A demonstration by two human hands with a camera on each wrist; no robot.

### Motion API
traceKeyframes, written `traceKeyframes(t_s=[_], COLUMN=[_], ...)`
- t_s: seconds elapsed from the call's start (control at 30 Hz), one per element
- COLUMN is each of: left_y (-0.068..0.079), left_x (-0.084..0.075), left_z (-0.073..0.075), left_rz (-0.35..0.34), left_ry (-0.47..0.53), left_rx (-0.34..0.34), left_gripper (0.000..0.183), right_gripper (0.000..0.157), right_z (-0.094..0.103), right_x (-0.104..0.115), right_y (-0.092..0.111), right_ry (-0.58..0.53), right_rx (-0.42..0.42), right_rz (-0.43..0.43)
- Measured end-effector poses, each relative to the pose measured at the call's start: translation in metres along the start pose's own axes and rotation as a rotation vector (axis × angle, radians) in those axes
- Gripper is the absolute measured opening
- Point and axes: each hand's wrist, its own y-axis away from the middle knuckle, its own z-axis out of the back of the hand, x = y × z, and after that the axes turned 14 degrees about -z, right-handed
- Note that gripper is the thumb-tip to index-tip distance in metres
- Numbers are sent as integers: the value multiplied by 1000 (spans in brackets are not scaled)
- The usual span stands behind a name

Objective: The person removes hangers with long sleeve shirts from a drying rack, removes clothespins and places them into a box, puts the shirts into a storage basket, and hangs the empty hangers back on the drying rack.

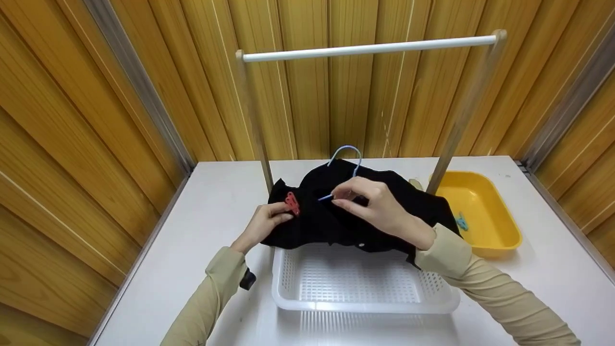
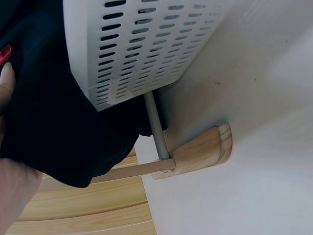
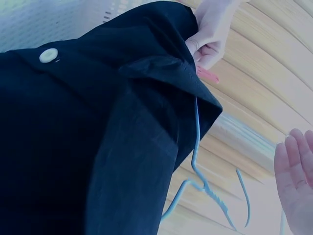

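Left hand (image 1: 263,224) pinches a red clothespin (image 1: 291,203) at the side of a black shirt (image 1: 307,228), which lies partly over a white plastic basket (image 1: 365,306). Right hand (image 1: 377,206) hovers, relaxed and unclenched, beside the blue hanger (image 1: 345,146).

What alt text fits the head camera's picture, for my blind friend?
A left hand holds a red clip at a black shirt on a blue hanger; the right hand is over the shirt. A white basket sits below, a rack rises behind, and a yellow tub is at right.
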Motion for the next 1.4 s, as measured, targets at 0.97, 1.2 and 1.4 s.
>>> traceKeyframes(t_s=[0.97, 1.2, 1.4], left_y=[1, 1, 0], left_x=[-1, 0, -1], left_z=[0, -1, -1], left_rz=[-45, -44, -36], left_ry=[-7, 18, 5], left_rx=[2, 4, -1], left_gripper=[14, 14, 14], right_gripper=[37, 38, 43], right_z=[-56, -66, -70], right_x=[-41, -45, -47], right_y=[-29, -39, -45], right_ry=[211, 305, 377], right_rx=[250, 296, 337], right_rz=[-300, -382, -456])
